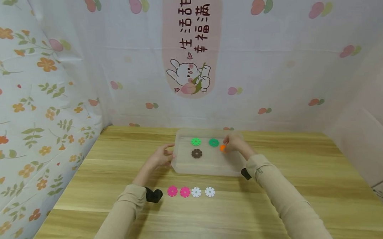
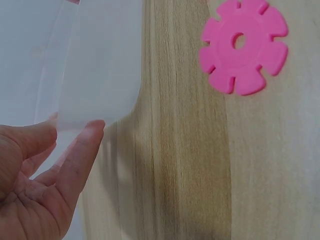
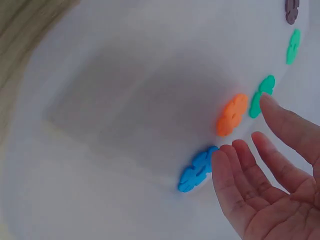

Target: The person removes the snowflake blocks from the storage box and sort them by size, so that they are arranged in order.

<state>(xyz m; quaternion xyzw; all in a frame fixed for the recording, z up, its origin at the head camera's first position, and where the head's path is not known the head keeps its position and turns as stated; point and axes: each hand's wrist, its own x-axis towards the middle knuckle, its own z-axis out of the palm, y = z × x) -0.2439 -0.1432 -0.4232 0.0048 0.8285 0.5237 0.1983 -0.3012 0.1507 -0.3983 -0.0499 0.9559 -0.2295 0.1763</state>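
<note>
My left hand (image 1: 162, 156) rests at the left end of a translucent plastic box (image 1: 209, 171), its fairly straight fingers (image 2: 82, 155) against the corner of the wall. Inside the box, my right hand (image 3: 277, 175) has its fingers loosely bent with nothing between them. Its fingertips are right by a blue notched disc (image 3: 196, 171); in the head view the hand hides that disc. An orange notched disc (image 3: 233, 115) lies beside the fingers. Further left in the box are a teal disc (image 1: 213, 142), a bright green disc (image 1: 195, 141) and a brown disc (image 1: 197, 154).
In front of the box, two pink discs (image 1: 172, 191) and two white discs (image 1: 209, 191) lie in a row on the wooden table (image 1: 116, 151). A patterned cloth (image 1: 128, 65) hangs behind the table and along its left side.
</note>
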